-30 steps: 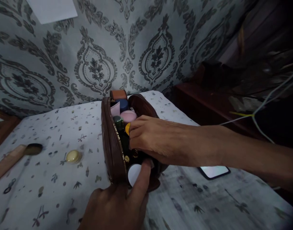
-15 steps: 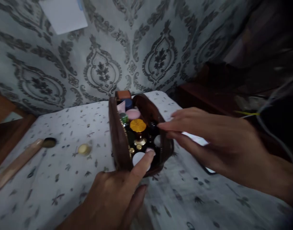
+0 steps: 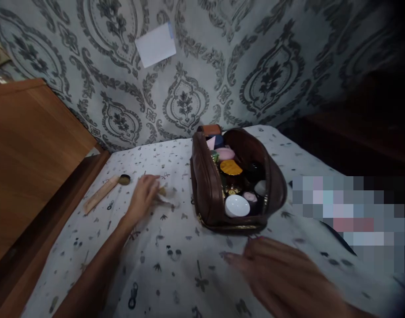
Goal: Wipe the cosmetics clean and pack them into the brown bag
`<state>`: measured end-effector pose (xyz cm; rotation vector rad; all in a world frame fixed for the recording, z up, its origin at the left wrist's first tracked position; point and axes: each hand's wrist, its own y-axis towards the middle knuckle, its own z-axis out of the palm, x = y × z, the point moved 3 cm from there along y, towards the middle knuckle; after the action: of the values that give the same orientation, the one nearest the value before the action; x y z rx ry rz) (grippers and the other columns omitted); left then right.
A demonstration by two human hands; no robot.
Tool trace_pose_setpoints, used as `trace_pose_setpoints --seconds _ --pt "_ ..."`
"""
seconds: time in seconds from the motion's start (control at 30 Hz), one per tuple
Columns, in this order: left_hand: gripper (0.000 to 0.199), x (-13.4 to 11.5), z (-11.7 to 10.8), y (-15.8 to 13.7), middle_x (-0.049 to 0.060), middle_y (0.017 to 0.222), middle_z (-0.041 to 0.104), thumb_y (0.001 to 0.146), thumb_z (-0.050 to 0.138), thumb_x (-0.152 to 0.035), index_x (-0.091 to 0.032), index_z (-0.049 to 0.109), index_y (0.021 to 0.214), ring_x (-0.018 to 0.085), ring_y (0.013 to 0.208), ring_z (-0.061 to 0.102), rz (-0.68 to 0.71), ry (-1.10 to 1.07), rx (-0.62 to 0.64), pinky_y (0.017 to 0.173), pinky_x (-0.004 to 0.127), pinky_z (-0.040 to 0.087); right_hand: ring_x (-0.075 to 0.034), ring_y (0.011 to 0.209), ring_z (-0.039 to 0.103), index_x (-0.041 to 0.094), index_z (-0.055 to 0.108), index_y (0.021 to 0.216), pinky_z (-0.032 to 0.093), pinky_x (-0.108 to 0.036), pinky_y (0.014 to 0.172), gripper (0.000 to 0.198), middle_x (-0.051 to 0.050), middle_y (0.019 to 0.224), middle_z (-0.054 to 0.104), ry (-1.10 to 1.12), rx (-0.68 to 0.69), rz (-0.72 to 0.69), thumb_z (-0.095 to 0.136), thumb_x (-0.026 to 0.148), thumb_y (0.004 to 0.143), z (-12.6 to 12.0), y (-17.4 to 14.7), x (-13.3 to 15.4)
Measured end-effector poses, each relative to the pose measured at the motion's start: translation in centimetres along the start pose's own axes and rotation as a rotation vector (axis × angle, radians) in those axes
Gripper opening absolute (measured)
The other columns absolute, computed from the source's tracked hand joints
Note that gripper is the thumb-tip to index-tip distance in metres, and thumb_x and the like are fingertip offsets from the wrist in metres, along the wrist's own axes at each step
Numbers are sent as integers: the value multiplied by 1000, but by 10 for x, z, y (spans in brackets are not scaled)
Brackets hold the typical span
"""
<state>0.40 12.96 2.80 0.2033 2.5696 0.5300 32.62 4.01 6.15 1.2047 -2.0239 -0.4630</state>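
Observation:
On the left of the cloth, my left hand (image 3: 143,194) reaches forward with its fingertips at a small clear bottle with a yellowish cap (image 3: 162,191). The bottle is blurred, and whether the fingers grip it or only touch it cannot be told. A brown zippered toiletry bag (image 3: 207,185) stands unzipped. Inside are a jar with an amber lid (image 3: 231,167), a white round lid (image 3: 237,206), a pink item (image 3: 224,153) and several dark containers. In front of the bag, my right hand (image 3: 275,269) is smeared by motion, thumb apart from the fingers, with nothing visible in it.
A makeup brush with a pale handle (image 3: 101,194) lies beyond my left hand. Wooden furniture (image 3: 40,145) borders the left side. Patterned wallpaper (image 3: 185,104) bears a white card (image 3: 156,45). At the right, a pixelated patch (image 3: 351,221) hides part of the scene.
My left hand has left the bag and moved left to the small bottle. My right hand has drawn back from the bag's right side toward me. The view has shifted left.

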Motion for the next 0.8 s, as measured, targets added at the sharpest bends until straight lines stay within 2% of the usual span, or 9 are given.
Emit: trace_pose_setpoints --seconds 0.07,0.13,0.23,0.4,0.5,0.57,0.67,0.73,0.8 --pt "35 7 21 -8 12 131 56 98 46 -36 -22 59 127 28 123 51 94 65 145 106 45 43 -18 63 66 20 61 118 58 -32 62 41 -2 70 68 76 19 -13 43 -1 87 17 10 11" --pt "38 11 34 -16 13 131 54 99 45 -31 -22 52 135 29 123 50 123 109 158 107 48 42 -17 60 64 18 65 109 57 -31 58 35 -3 68 68 156 33 42 42 2 89 32 15 14" --pt "35 14 39 -21 13 117 55 100 42 -28 -19 52 133 27 112 52 96 119 111 101 47 46 -19 69 69 20 70 102 58 -33 63 29 -6 78 73 287 59 250 44 12 93 54 17 7" --pt "33 4 20 -30 12 113 55 100 44 -32 -19 53 129 26 109 55 41 20 57 98 43 49 -19 67 68 18 70 103 57 -32 62 24 -3 71 69 641 123 659 52 29 92 89 30 -6" --pt "32 -15 2 -43 9 115 61 100 45 -37 -21 56 125 24 108 59 -20 -185 55 97 39 48 -19 77 69 17 66 112 57 -32 68 32 -4 82 69 856 6 852 62 36 87 109 39 -9" --pt "35 -31 -7 -54 8 111 65 100 44 -41 -21 57 125 21 95 63 -57 -278 90 87 35 52 -20 85 69 19 66 112 57 -32 72 37 -6 94 69 1000 -118 977 67 43 84 124 41 -11" --pt "39 -50 -13 -68 7 106 68 99 44 -46 -20 59 124 18 78 63 -82 -323 128 74 31 53 -19 82 69 20 66 108 56 -32 71 52 -5 96 68 1327 -202 1028 77 56 73 150 42 -8" --pt "38 -56 -10 -76 8 107 69 97 46 -46 -20 62 119 21 85 66 -31 -301 109 77 33 54 -18 77 69 17 67 101 53 -30 67 62 -5 90 69 1530 -158 1003 80 65 64 164 43 -3" --pt "35 -55 -2 -82 8 105 70 96 47 -44 -20 64 114 23 93 68 45 -243 85 79 34 56 -17 74 68 14 67 93 51 -28 66 65 -6 85 70 1632 -124 978 82 68 59 172 41 0"
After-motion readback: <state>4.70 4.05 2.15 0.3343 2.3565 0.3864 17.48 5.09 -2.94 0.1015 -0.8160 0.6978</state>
